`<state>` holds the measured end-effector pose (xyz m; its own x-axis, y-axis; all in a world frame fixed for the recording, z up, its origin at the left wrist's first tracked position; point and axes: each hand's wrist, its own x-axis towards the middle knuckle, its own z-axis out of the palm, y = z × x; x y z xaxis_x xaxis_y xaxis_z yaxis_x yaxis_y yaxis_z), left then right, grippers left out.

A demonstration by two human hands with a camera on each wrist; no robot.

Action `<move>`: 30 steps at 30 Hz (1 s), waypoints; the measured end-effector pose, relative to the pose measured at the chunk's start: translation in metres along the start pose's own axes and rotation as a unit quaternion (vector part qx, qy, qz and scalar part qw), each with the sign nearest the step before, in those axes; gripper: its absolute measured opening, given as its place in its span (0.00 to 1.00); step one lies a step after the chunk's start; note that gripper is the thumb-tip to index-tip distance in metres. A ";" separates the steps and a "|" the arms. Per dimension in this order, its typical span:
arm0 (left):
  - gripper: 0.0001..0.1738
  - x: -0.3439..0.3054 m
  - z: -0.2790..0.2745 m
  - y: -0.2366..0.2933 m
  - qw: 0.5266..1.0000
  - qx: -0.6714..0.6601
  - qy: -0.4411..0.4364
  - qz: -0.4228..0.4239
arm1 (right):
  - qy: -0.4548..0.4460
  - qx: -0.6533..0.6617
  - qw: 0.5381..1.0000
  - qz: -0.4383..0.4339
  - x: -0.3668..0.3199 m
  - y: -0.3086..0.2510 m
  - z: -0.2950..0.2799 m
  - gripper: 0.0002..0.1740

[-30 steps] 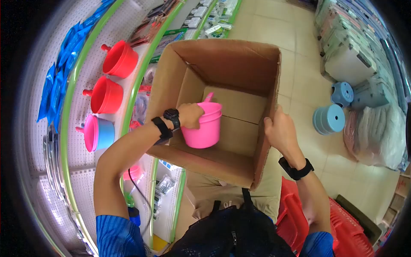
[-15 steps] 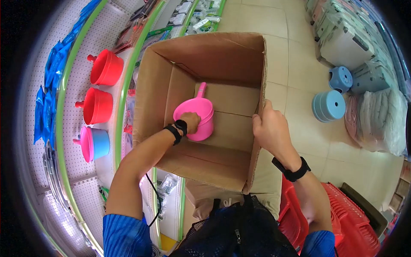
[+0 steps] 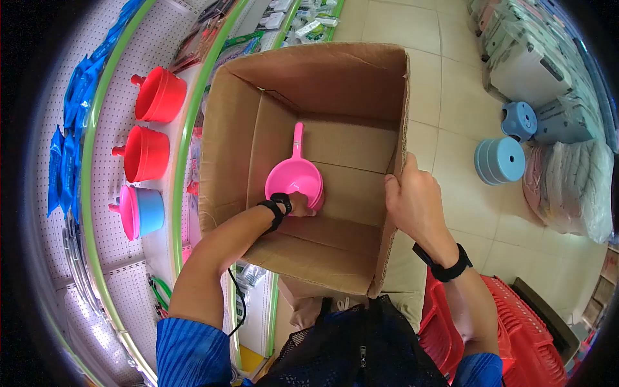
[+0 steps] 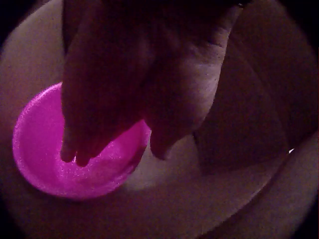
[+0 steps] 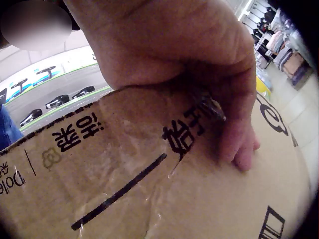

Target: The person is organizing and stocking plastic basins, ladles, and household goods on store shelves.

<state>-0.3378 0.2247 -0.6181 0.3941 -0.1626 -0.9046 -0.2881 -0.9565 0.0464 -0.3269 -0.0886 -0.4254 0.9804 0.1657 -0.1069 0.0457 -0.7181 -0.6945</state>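
Note:
A pink water dipper (image 3: 290,175) sits low inside a cardboard box (image 3: 348,71), mouth up, with its handle pointing to the far side. My left hand (image 3: 300,204) is at the dipper's near rim. In the left wrist view the fingers of the left hand (image 4: 144,64) reach into the pink bowl (image 4: 40,144) while the thumb lies outside, pinching the wall between them. My right hand (image 3: 418,200) grips the box's right edge. The right wrist view shows its fingers (image 5: 241,154) down the printed outer wall, with part of the hand over the top edge.
On the left shelf stand two red dippers (image 3: 148,153) and a pink-and-blue dipper (image 3: 149,211). Blue stools (image 3: 500,161) and bagged goods (image 3: 574,187) line the right side of the tiled floor. Red plastic baskets or stools (image 3: 516,322) are close by my right arm.
My left hand has brought the pink dipper down into the box, and it has turned from tilted to upright. The hand has shifted to its near rim. The right hand keeps holding the box edge.

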 end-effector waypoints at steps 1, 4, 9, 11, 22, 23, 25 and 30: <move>0.26 -0.004 -0.005 0.000 1.000 -0.014 -0.006 0.006 | -0.003 -0.001 1.000 0.010 0.000 -0.001 0.001 0.16; 0.27 -0.040 -0.034 0.003 0.995 0.040 0.090 0.029 | 0.018 -0.011 1.000 -0.019 0.001 -0.002 0.002 0.12; 0.19 -0.166 -0.101 0.007 0.913 -0.086 0.392 0.073 | 0.030 0.003 0.999 -0.029 0.005 0.011 0.003 0.13; 0.15 -0.219 -0.104 -0.016 0.834 -0.120 0.534 0.063 | 0.027 0.012 0.999 -0.040 0.007 0.008 0.005 0.14; 0.32 -0.339 0.093 -0.256 0.612 0.010 0.687 -0.393 | 0.011 -0.046 0.999 0.003 0.015 -0.001 0.007 0.16; 0.36 -0.344 0.102 -0.264 0.621 -0.016 0.648 -0.440 | 0.014 -0.046 0.999 0.000 0.013 -0.002 0.007 0.16; 0.36 -0.356 0.103 -0.270 0.661 -0.110 0.585 -0.458 | 0.050 -0.008 0.997 -0.051 0.008 -0.004 0.006 0.16; 0.34 -0.359 0.106 -0.285 0.715 -0.149 0.510 -0.455 | 0.045 -0.020 0.998 -0.047 -0.003 0.005 0.008 0.17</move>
<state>-0.4894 0.5810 -0.3512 0.7746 0.6134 0.1539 0.6316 -0.7628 -0.1387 -0.3313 -0.0869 -0.4341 0.9846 0.1733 0.0241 0.1446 -0.7286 -0.6695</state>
